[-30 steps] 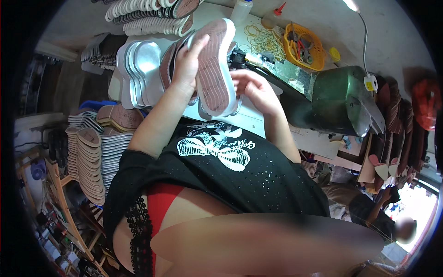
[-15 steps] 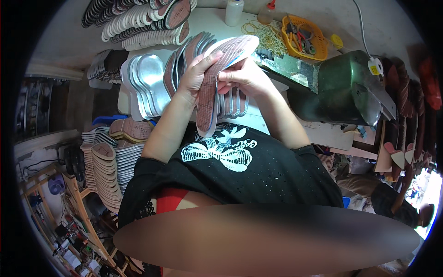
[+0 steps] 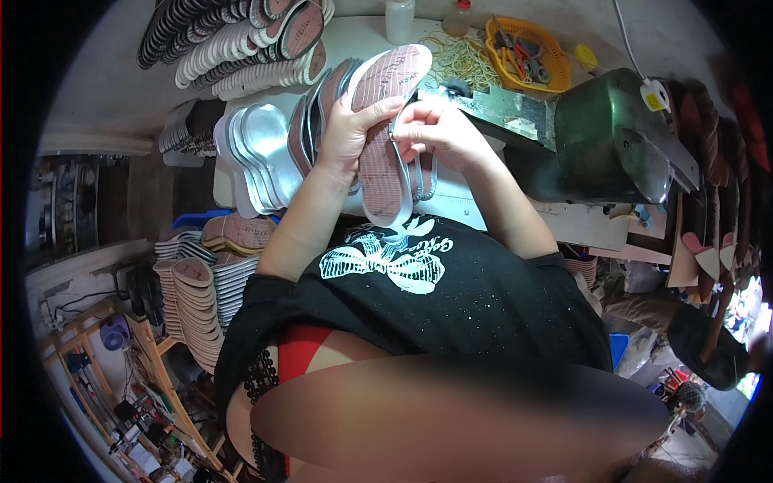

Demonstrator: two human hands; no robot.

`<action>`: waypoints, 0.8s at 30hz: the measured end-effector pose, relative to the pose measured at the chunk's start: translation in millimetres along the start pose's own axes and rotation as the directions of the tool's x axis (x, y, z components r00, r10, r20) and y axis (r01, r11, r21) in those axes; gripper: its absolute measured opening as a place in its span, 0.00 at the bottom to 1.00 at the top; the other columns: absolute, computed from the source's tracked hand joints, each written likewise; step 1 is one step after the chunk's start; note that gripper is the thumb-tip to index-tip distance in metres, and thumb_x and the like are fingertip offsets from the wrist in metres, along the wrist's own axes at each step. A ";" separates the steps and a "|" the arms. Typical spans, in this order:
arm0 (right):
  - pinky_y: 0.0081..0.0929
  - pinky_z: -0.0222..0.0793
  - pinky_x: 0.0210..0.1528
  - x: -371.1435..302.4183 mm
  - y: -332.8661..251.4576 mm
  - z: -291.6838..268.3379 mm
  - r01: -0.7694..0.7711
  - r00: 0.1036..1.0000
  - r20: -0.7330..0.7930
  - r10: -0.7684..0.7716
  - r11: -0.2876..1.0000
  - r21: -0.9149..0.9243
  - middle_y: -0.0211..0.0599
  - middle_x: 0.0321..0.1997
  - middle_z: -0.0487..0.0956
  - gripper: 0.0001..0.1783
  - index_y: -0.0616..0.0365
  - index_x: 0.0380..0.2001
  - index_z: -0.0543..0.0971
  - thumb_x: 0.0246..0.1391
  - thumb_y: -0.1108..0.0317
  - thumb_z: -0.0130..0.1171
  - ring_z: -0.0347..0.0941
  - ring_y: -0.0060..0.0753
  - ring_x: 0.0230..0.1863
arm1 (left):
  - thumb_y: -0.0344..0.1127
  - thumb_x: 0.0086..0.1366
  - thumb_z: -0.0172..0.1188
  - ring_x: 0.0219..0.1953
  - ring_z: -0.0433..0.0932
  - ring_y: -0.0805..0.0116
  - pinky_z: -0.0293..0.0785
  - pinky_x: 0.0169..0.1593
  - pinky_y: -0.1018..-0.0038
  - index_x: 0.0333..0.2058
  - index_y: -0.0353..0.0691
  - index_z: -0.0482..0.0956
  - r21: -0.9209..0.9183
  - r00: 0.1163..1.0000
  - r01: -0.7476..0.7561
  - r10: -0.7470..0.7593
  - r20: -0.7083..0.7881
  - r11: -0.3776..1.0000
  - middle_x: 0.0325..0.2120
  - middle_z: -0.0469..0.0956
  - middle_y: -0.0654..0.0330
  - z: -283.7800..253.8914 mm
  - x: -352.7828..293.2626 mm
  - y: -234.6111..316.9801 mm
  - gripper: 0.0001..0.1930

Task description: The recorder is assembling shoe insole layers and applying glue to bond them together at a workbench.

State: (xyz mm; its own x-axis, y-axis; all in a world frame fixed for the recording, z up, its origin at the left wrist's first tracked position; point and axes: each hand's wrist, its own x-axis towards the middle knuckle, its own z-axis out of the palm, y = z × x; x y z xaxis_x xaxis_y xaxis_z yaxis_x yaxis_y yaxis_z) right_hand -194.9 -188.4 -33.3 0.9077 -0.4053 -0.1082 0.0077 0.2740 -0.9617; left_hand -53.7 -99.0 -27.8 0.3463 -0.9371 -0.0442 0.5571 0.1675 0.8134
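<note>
Insole, upper centre: strongly lit, stripes resolved. Glare on silver plates, left of it; soft sheen on green machine, upper right. Patch at right edge overexposed. Far left dim. Smooth blurred oval across lower centre. Fisheye bending toward rim; corners black.

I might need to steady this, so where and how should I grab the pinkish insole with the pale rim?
Probably pinch the insole across its two faces at the rounded upper end, coming from the far side. That end is flat and juts clear of both hands: the left hand grips the middle, and the right hand is at the right edge.
</note>
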 end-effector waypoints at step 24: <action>0.15 0.68 0.32 -45.0 28.7 -32.8 0.025 0.950 -0.312 -0.001 0.997 0.071 0.33 0.29 0.79 0.13 0.67 0.33 0.78 0.51 0.65 0.61 0.73 0.17 0.29 | 0.49 0.49 0.67 0.45 0.69 0.54 0.64 0.51 0.64 0.35 0.34 0.80 0.862 0.898 -0.171 0.435 -0.062 0.477 0.38 0.73 0.49 -28.8 89.0 -81.1 0.23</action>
State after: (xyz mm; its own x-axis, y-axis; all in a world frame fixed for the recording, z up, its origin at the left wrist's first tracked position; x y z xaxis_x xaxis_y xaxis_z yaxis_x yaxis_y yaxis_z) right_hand -249.2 -190.9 -64.2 0.7314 -0.6577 -0.1803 0.0596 0.3249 -0.9439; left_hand -46.3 -187.2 -114.4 0.6000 -0.7501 0.2780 -0.4443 -0.0236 0.8955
